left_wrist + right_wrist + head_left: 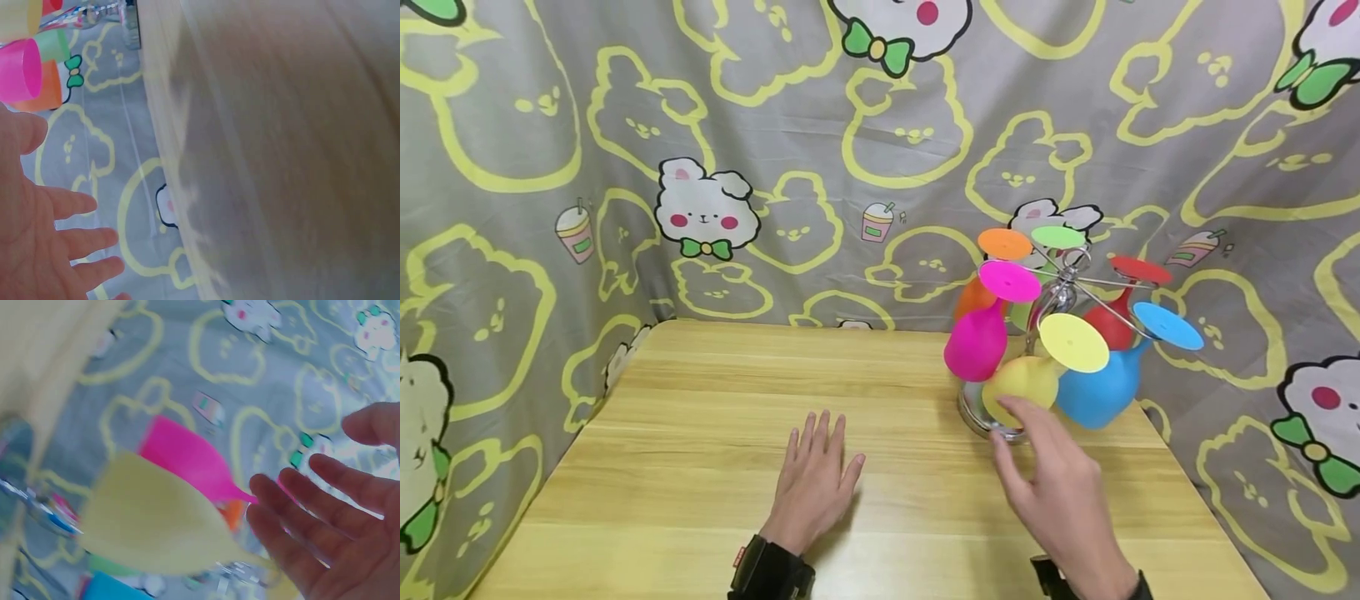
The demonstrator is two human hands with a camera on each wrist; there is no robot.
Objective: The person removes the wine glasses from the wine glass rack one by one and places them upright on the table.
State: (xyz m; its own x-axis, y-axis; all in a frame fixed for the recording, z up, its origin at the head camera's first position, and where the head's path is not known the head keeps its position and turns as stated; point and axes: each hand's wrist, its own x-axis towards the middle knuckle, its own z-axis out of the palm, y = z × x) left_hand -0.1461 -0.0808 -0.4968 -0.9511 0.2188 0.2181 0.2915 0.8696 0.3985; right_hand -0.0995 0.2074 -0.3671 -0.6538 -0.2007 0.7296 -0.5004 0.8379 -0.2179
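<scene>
On the right of the table a chrome stemware rack [1064,292] holds several coloured wine goblets hung upside down by their feet. The yellow goblet [1021,385] hangs nearest me, between the magenta goblet [976,343] and the blue goblet [1097,390]. My right hand [1063,492] is right in front of the yellow one, thumb and fingers spread apart and nothing held; the right wrist view shows its fingertips near the stem of that yellow goblet [150,519]. To the left, my left hand [812,483] is low over the wooden table, palm down, fingers straight.
At the rack's far side hang a red goblet [1111,327], an orange goblet [973,298] and a green one, the latter two partly hidden. The wooden tabletop [737,375] meets a grey cartoon-print curtain [805,125] at the back and sides.
</scene>
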